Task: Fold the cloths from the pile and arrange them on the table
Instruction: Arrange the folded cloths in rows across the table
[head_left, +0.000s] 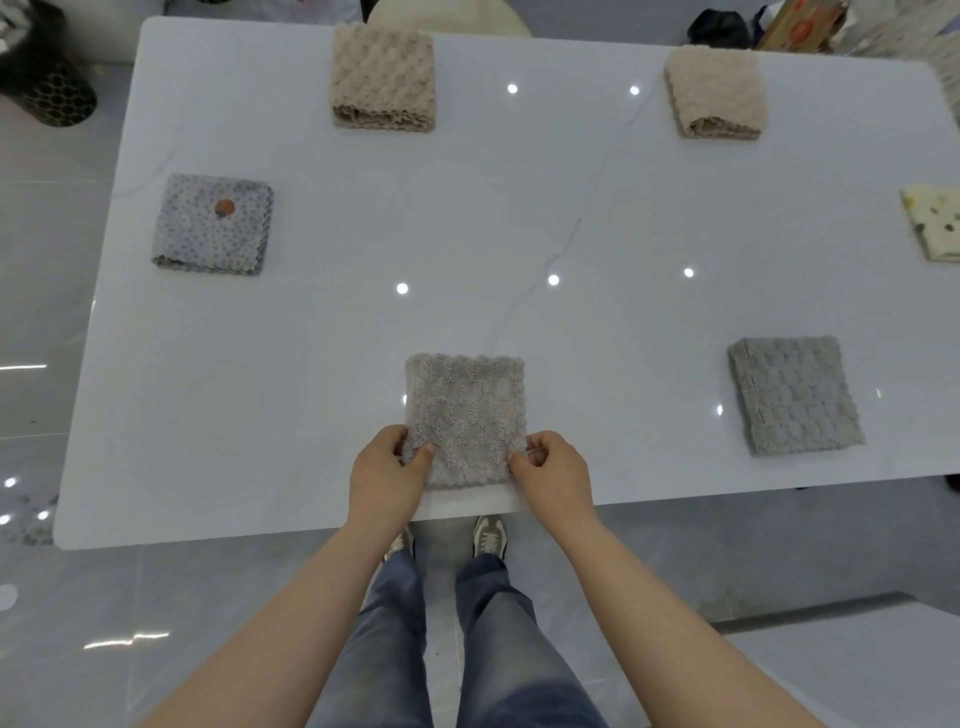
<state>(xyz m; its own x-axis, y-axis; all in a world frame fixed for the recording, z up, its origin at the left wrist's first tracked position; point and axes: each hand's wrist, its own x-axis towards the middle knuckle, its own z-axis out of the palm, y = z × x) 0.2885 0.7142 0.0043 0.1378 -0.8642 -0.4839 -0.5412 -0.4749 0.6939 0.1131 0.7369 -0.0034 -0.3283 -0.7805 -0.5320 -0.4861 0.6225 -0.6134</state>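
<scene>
Bare arms (291, 613) reach forward over jeans (395, 649) to the near edge of the table (519, 218). At that edge the left hand (387, 462) and right hand (553, 467) each pinch a near side of the grey cloth (465, 410), thumbs on top and fingers curled under. It lies flat and square, already folded small, so this one looks close to finished and may need only squaring and letting go. Further back, five folded cloths sit well apart on the tabletop. A second grey cloth (795, 395) is to the right and a dotted cloth (213, 223) to the left. A yellow cloth (932, 228) is cut by the right edge. Along the far side lie a left beige cloth (383, 78) and a right beige cloth (717, 93). Most of the arranging therefore seems done. A pale fluffy heap (948, 73) at the far right corner may be the remaining pile, but too little shows to tell how much is left.
</scene>
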